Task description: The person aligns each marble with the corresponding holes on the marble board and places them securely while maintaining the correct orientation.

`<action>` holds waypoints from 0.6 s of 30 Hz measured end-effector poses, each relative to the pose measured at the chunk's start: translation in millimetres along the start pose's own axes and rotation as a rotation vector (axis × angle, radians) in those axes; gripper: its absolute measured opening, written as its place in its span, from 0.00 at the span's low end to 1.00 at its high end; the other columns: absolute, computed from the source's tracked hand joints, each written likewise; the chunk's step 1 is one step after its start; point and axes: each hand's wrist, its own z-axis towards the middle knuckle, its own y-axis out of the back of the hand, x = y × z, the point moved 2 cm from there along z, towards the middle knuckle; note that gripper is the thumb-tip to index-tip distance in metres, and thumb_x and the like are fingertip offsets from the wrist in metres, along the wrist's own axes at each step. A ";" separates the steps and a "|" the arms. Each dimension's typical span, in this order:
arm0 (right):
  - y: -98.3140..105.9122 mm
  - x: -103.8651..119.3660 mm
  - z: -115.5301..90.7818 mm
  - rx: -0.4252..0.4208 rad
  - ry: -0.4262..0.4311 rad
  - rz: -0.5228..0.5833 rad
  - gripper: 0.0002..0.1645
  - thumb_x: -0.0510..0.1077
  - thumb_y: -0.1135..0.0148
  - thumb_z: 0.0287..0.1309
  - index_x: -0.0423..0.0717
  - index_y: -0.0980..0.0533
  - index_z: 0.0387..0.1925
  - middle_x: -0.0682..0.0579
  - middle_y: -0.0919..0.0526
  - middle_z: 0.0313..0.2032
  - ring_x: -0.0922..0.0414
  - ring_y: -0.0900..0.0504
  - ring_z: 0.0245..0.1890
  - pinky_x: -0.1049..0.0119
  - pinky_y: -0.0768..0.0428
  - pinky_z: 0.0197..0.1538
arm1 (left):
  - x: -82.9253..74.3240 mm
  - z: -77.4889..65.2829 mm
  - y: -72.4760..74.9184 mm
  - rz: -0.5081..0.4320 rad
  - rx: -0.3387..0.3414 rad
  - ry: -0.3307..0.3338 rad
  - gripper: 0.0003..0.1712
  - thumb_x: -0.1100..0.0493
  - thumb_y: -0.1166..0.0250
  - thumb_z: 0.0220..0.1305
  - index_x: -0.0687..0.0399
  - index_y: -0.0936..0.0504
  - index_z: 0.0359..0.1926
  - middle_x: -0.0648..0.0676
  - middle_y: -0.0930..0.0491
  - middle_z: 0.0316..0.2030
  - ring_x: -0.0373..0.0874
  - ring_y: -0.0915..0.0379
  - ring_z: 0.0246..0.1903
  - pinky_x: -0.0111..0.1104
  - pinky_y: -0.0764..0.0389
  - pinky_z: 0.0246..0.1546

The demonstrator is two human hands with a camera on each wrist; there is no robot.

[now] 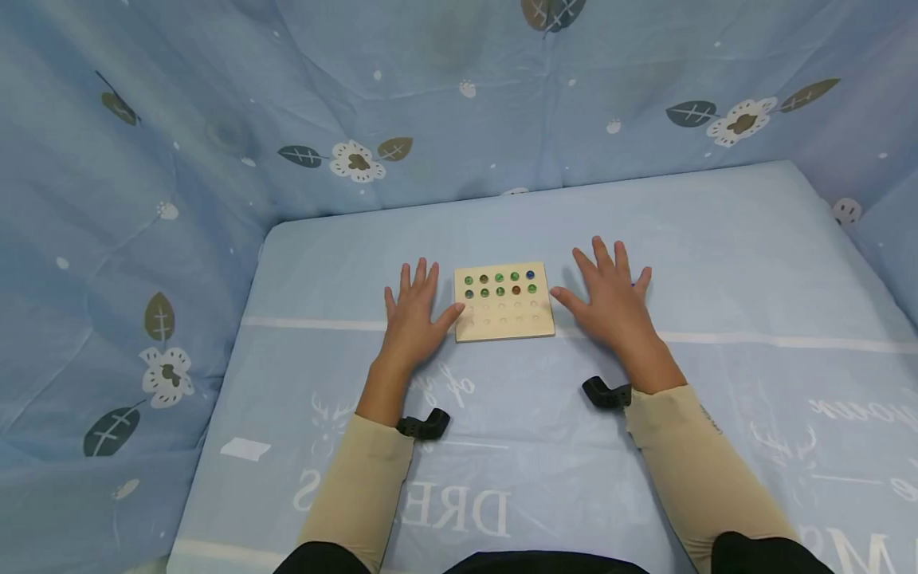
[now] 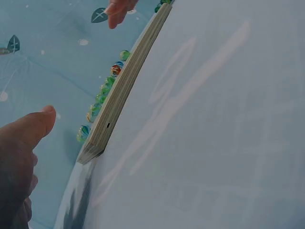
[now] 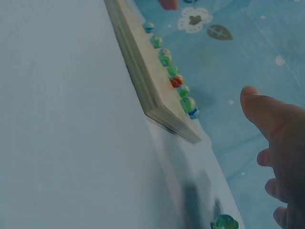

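a pale rectangular wooden board (image 1: 505,330) lay flat near the middle of a light-blue cloth-covered worktop (image 1: 724,263), toward its far edge, between two bare hands. the left hand (image 1: 414,323) was spread wide, holding nothing, its thumb at the board's left edge, though whether it touched could not be told; the right hand (image 1: 613,303) was likewise splayed, nothing seen in its grasp, its thumb just beside the right edge. small round glassy marbles (image 1: 500,277), mostly green, filled the board's two far rows, while shallow round hollows (image 1: 503,320) showed bare in the two near rows. a loose green glassy marble (image 3: 224,222) stood on the worktop, right of the board. a light touch seemed best: the marbles sat proud of the wood, so a knock could have set them rolling, and a fingertip pinch from above looked safer than a sideways push. the widest room for moving lay toward the worktop's right edge; the left edge was nearer, and a hanging blue floral cloth (image 1: 430,72) rose behind the far edge.
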 end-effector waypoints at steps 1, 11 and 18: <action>1.3 -2.0 0.6 -0.007 0.001 0.017 0.53 0.77 0.53 0.61 0.50 0.46 0.77 0.46 0.61 0.79 0.42 0.70 0.78 0.24 0.71 0.67 | 1.5 0.1 -1.3 -0.024 0.000 -0.010 0.49 0.31 0.47 0.67 0.46 0.52 0.79 0.51 0.60 0.79 0.52 0.76 0.78 0.62 0.71 0.73; 18.8 -40.5 -3.5 -0.147 -0.026 0.300 0.38 0.64 0.47 0.67 0.44 0.31 0.68 0.47 0.44 0.76 0.47 0.55 0.78 0.36 0.58 0.75 | 18.1 0.5 -15.5 -0.234 -0.008 -0.103 0.39 0.37 0.40 0.66 0.43 0.36 0.74 0.46 0.43 0.75 0.46 0.67 0.78 0.55 0.70 0.75; 25.3 -69.2 -4.7 -0.190 -0.134 0.439 0.33 0.63 0.44 0.66 0.44 0.23 0.61 0.51 0.35 0.72 0.53 0.49 0.77 0.47 0.50 0.77 | 23.0 0.2 -17.7 -0.273 -0.002 -0.130 0.36 0.40 0.35 0.63 0.43 0.28 0.69 0.43 0.36 0.72 0.43 0.61 0.77 0.53 0.70 0.76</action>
